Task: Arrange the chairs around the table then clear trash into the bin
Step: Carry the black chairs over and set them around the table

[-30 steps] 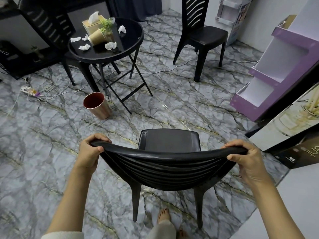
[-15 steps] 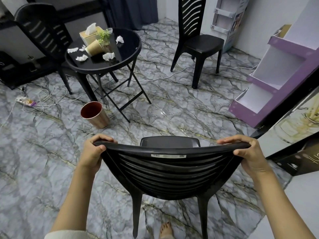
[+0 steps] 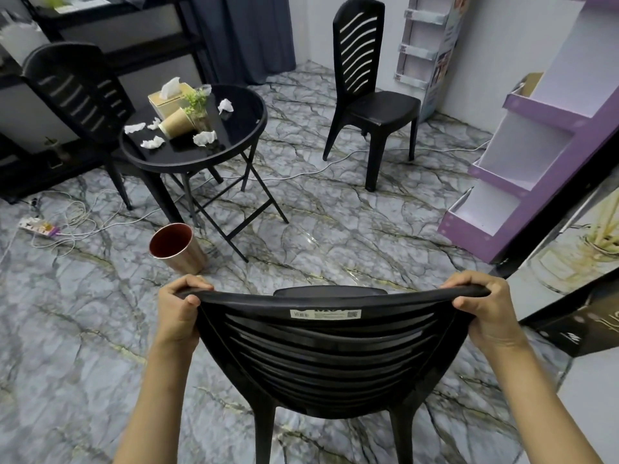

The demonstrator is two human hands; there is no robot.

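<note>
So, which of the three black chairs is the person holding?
The nearest chair, at the bottom of the view: only it is gripped, left hand and right hand on its top edge.

we find no text we can read, white sticker [image 3: 325, 314] on the chair [image 3: 321, 363] backrest, print too small

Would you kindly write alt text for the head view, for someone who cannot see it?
A person's left hand and right hand grip the top rail of a black plastic chair. Ahead stand a round black table strewn with crumpled tissues, a copper bin beside it, a second chair at its left and a third chair apart.
</note>
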